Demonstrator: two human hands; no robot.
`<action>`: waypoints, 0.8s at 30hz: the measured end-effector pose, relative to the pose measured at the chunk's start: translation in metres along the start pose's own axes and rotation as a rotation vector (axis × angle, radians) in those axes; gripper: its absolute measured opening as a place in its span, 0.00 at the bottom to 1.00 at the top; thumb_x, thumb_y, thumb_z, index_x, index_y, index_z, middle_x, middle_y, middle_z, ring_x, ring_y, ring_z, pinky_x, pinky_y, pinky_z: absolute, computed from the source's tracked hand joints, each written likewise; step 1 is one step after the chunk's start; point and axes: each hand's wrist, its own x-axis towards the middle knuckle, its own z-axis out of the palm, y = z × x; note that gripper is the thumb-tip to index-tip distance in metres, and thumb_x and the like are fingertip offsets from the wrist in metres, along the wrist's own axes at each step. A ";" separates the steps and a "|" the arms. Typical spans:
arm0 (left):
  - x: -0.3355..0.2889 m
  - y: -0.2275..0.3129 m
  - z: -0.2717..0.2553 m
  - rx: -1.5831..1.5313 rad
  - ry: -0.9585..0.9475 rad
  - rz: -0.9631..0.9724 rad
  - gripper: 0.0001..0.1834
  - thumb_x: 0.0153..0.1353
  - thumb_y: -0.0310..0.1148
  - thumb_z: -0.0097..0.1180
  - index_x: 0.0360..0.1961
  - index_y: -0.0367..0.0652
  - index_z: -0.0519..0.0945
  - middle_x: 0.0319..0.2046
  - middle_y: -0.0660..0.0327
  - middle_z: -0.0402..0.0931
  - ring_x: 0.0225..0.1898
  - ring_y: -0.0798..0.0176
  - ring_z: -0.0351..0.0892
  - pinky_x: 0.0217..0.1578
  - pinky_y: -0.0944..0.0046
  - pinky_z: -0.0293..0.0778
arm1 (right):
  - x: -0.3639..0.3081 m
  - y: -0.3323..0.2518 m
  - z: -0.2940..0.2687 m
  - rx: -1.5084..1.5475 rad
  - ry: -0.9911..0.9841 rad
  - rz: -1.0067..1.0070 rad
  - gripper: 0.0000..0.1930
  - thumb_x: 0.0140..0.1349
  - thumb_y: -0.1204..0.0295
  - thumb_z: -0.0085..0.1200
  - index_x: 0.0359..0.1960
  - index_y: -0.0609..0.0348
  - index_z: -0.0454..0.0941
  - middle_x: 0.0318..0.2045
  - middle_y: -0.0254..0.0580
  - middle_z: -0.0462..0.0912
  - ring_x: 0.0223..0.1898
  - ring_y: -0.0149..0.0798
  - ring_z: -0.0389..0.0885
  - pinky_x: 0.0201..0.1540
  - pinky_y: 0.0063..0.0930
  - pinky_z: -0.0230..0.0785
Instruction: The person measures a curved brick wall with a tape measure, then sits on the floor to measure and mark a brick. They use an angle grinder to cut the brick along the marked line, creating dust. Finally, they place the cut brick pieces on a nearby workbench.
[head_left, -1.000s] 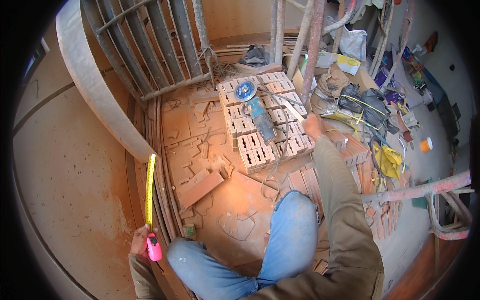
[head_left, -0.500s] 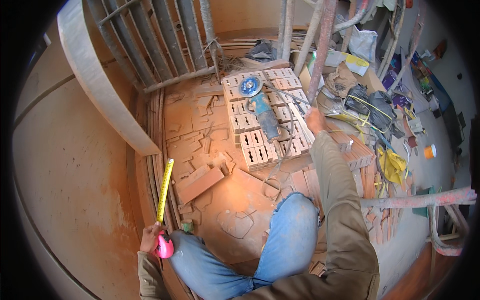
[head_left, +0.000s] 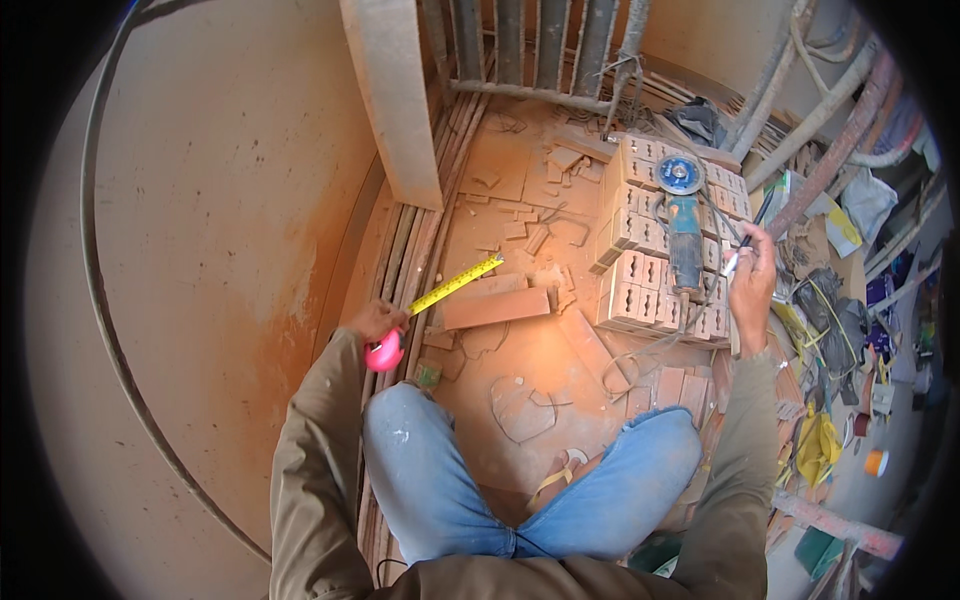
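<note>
left hand [head_left: 376,320] grips a pink tape measure [head_left: 384,351], right hand [head_left: 752,285] a slim stick [head_left: 731,264].

Dusty orange floor [head_left: 592,425] under stacked hollow bricks [head_left: 630,272] and scattered broken pieces [head_left: 537,238]

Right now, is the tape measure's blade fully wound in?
No, a yellow blade sticks out of the pink tape measure in the left hand.

"Where is our light strongest?"
"We see a warm glow on the floor [head_left: 590,410]; toward the black rim, edges bend and the clutter [head_left: 882,295] at far right blurs."
</note>
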 end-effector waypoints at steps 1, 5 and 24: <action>0.013 -0.026 0.000 0.018 -0.015 -0.013 0.22 0.66 0.48 0.56 0.32 0.38 0.87 0.24 0.62 0.82 0.24 0.69 0.77 0.30 0.64 0.73 | -0.003 -0.025 0.014 0.036 -0.116 -0.036 0.20 0.65 0.83 0.39 0.57 0.60 0.73 0.43 0.42 0.73 0.39 0.35 0.81 0.41 0.26 0.73; 0.029 0.025 0.030 0.072 -0.036 -0.019 0.24 0.64 0.51 0.57 0.29 0.39 0.88 0.22 0.61 0.81 0.24 0.70 0.76 0.28 0.64 0.72 | -0.022 -0.088 0.058 0.040 -0.426 -0.269 0.20 0.62 0.84 0.40 0.54 0.62 0.75 0.40 0.42 0.71 0.43 0.38 0.75 0.46 0.31 0.71; 0.042 -0.016 0.048 0.158 -0.226 0.043 0.28 0.63 0.56 0.58 0.25 0.38 0.86 0.18 0.60 0.78 0.23 0.65 0.75 0.28 0.61 0.72 | -0.177 0.062 0.316 0.043 -0.501 0.098 0.16 0.59 0.76 0.60 0.50 0.62 0.75 0.36 0.55 0.82 0.42 0.55 0.82 0.43 0.43 0.74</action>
